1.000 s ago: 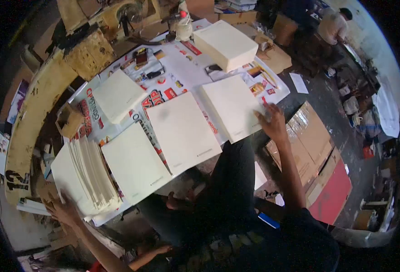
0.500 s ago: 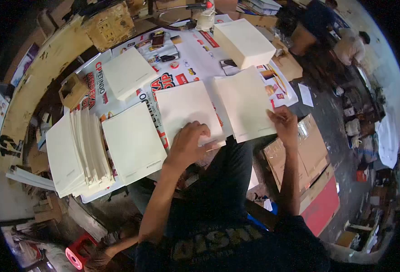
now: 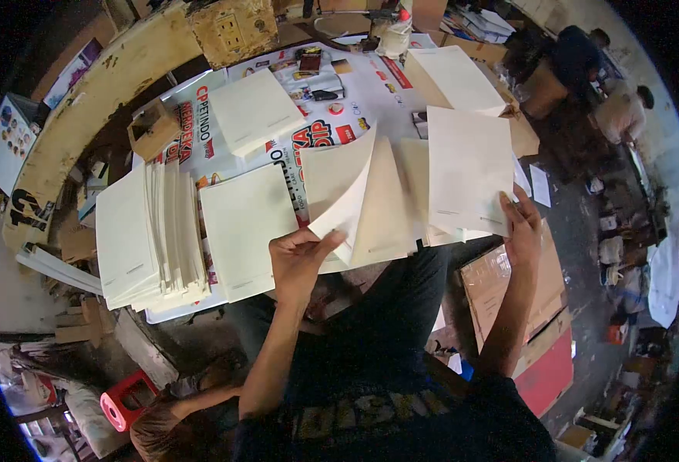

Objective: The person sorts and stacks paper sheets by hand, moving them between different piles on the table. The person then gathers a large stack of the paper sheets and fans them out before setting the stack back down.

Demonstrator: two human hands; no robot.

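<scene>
My left hand (image 3: 299,260) pinches the near edge of a cream paper sheet (image 3: 352,214), which curls up from the pile under it. Between thumb and fingers, my right hand (image 3: 521,223) grips the lower right corner of another printed sheet (image 3: 470,158), lifted over the table's right side. Behind that raised sheet, more paper (image 3: 416,177) lies partly hidden. Left of my left hand sits a flat paper stack (image 3: 248,231), and beyond it a fanned, uneven stack (image 3: 127,227) with small print along its lower edge.
A paper stack (image 3: 254,112) and a taller one (image 3: 459,81) stand farther back on the banner-covered table (image 3: 331,123). A cardboard box (image 3: 487,281) is on the floor at right. Beside my left elbow are another person's arm (image 3: 208,402) and a red stool (image 3: 127,400).
My left hand has gone from resting on the middle pile to pinching a lifted sheet. My right hand has raised its sheet up and rightward. The camera view has shifted.
</scene>
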